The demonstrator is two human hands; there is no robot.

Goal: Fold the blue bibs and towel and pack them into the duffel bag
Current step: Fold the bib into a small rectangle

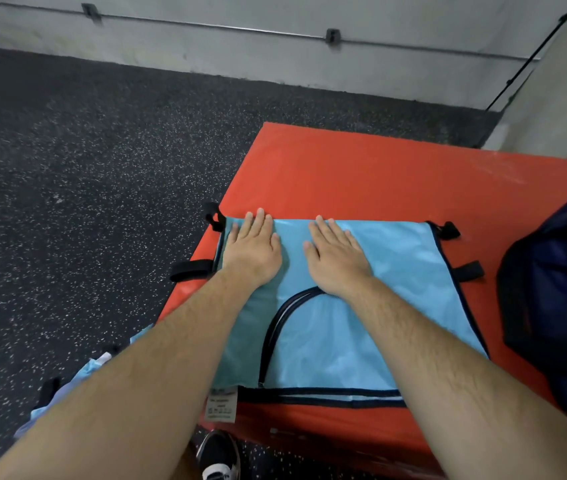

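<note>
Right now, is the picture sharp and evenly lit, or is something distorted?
Head view: soft, even light, mild sheen on the blue bib; head view: the wide lens enlarges the forearms toward the bottom edge; head view: the dark duffel bag shows little detail.

One left hand (252,245), one right hand (335,258), one blue bib (361,341), one cloth heap (85,372), one red mat (361,174), one duffel bag (559,289)

Nothing legible; the white tag (221,407) at the near left corner of the blue bib (344,341) carries print too blurred to read
</note>
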